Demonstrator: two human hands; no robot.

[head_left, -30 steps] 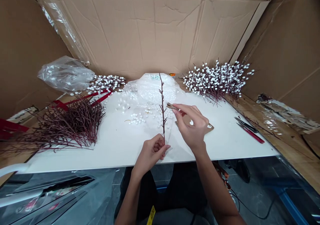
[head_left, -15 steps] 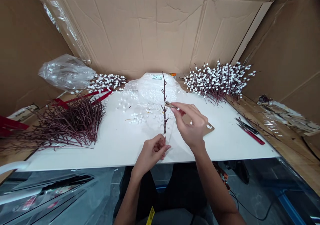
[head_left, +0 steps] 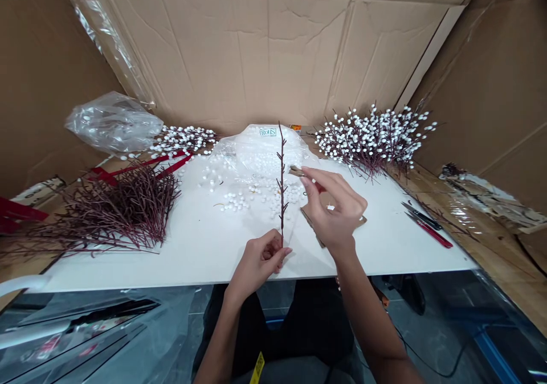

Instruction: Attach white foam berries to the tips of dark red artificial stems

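Observation:
A thin dark brown twig (head_left: 281, 184) with short side shoots stands upright, its lower end pinched in my left hand (head_left: 261, 254). My right hand (head_left: 335, 207) is just right of the twig and apart from it, closed on a small brown strip (head_left: 297, 171) that looks like folded cardboard. Under the right hand lies a piece of brown cardboard (head_left: 314, 230), partly hidden by it. Loose white foam-like berries (head_left: 235, 201) are scattered on the white board (head_left: 205, 258) behind the twig.
Bare twigs (head_left: 128, 207) are heaped at left beside red ribbons (head_left: 171, 167). Berried twigs (head_left: 371, 136) lie at back right, others (head_left: 182, 140) at back left by a clear plastic bag (head_left: 113, 123). Tweezers or snips with red handles (head_left: 436, 234) lie at right. A cardboard wall (head_left: 239, 53) stands behind.
My right hand has moved right, away from the twig, taking the small brown strip with it. More of the cardboard piece's left edge shows. My left hand and the twig stay nearly still.

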